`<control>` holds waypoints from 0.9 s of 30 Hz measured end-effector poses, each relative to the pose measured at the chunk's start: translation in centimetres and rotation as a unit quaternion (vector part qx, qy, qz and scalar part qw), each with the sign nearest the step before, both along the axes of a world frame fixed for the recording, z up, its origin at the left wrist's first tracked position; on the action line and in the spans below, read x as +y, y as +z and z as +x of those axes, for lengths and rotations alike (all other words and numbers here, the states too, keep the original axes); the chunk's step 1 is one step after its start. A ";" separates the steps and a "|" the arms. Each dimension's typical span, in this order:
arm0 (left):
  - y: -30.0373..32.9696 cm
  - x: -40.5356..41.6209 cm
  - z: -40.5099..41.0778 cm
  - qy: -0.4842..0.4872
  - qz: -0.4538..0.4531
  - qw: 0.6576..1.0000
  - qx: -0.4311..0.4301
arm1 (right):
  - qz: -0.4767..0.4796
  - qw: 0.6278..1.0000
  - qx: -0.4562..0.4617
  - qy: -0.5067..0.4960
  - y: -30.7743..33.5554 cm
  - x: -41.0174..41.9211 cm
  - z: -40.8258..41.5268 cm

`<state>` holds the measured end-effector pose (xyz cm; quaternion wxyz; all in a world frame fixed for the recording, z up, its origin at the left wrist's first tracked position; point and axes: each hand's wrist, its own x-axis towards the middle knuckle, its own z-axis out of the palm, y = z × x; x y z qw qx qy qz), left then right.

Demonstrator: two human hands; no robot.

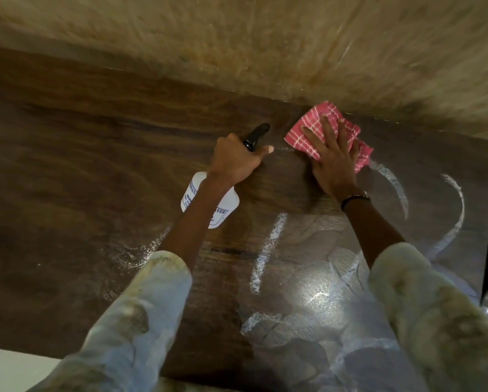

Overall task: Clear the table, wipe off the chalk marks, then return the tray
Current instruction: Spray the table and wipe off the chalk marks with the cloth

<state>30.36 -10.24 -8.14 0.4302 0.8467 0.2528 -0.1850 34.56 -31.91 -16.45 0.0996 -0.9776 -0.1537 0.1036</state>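
At far edge of bench [95, 165], right hand [331, 159] lies flat, fingers spread, pressing pink checked cloth [316, 128] onto the wood. Left hand [234, 159] is clenched around spray bottle [208, 199], nozzle aimed forward. Chalk marks [268, 250] sit nearer the person, smeared and wet. Best to keep the palm flat and drag the cloth back through the streaks in overlapping passes. Count: 1 cloth, 1 bottle, 2 hands; tray not in view.

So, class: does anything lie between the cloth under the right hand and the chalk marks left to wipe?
Nothing visible does. The cloth lies flat under the right hand, and only bare table separates it from the nearest chalk marks.
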 end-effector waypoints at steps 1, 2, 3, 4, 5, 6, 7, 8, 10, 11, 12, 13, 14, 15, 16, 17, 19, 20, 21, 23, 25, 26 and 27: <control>0.0 0.4 -0.1 -0.001 -0.011 1.000 0.009 | 0.003 1.000 0.004 -0.001 0.0 1.1 0.7; 0.1 0.8 -0.2 0.001 -0.023 1.000 0.019 | 0.007 1.000 0.007 0.001 0.0 2.4 1.4; 0.1 1.2 -0.3 0.004 -0.034 0.999 0.026 | 0.011 1.000 0.009 0.008 -0.2 3.6 2.2; 0.2 1.6 -0.5 0.008 -0.041 0.999 0.029 | 0.016 1.000 0.010 0.018 -0.3 5.0 2.8; 0.2 2.0 -0.7 0.012 -0.047 0.998 0.028 | 0.018 0.999 0.011 0.031 -0.3 6.5 3.5; 0.1 2.4 -0.9 0.018 -0.051 0.998 0.026 | 0.021 0.999 0.012 0.048 -0.3 8.0 4.0; 0.1 2.9 -1.1 0.029 -0.053 0.998 0.023 | 0.024 0.997 0.014 0.070 -0.1 9.6 4.4; 0.1 3.3 -1.3 0.043 -0.055 0.997 0.020 | 0.026 0.995 0.015 0.095 0.0 11.1 4.6; 0.2 3.9 -1.6 0.069 -0.062 0.996 0.012 | 0.024 0.988 0.013 0.150 0.0 13.4 4.2; 0.3 4.1 -1.7 0.074 -0.067 0.995 0.009 | 0.022 0.985 0.014 0.173 -0.1 14.1 3.7; 0.5 4.2 -1.8 0.077 -0.069 0.995 0.006 | 0.022 0.981 0.012 0.194 -0.2 14.4 3.1; 0.6 4.3 -1.8 0.078 -0.069 0.995 0.005 | 0.020 0.976 0.008 0.217 -0.5 14.1 2.2; 0.7 4.4 -1.8 0.078 -0.068 0.995 0.007 | 0.017 0.970 0.000 0.242 -0.5 13.4 1.3; 0.7 4.4 -1.8 0.079 -0.065 0.995 0.012 | 0.015 0.963 -0.012 0.268 -0.7 12.3 0.3; 0.7 4.5 -1.8 0.079 -0.062 0.995 0.020 | 0.018 0.957 -0.024 0.287 -0.9 10.9 -0.5; 0.7 4.5 -1.8 0.079 -0.064 0.995 0.025 | 0.023 0.956 -0.032 0.292 -0.8 9.1 -1.1; 0.7 4.5 -1.8 0.078 -0.070 0.994 0.025 | 0.021 0.965 -0.030 0.261 -0.8 5.7 -1.4; 0.7 4.5 -1.8 0.081 -0.069 0.994 0.026 | 0.017 0.972 -0.022 0.233 -0.6 4.4 -1.2; 0.7 4.6 -1.9 0.085 -0.068 0.994 0.028 | 0.012 0.979 -0.017 0.201 -0.4 3.8 -0.8; 0.7 4.7 -2.1 0.086 -0.074 0.993 0.034 | 0.006 0.991 -0.013 0.132 -0.2 4.5 0.2; 0.8 4.8 -2.4 0.084 -0.077 0.993 0.038 | 0.020 0.998 0.002 0.061 0.1 7.1 1.7; 0.9 4.7 -2.5 0.081 -0.079 0.993 0.035 | 0.029 0.999 0.013 0.039 0.2 8.8 2.6; 1.0 4.7 -2.7 0.078 -0.078 0.993 0.031 | 0.032 0.999 0.022 0.036 0.3 10.6 3.4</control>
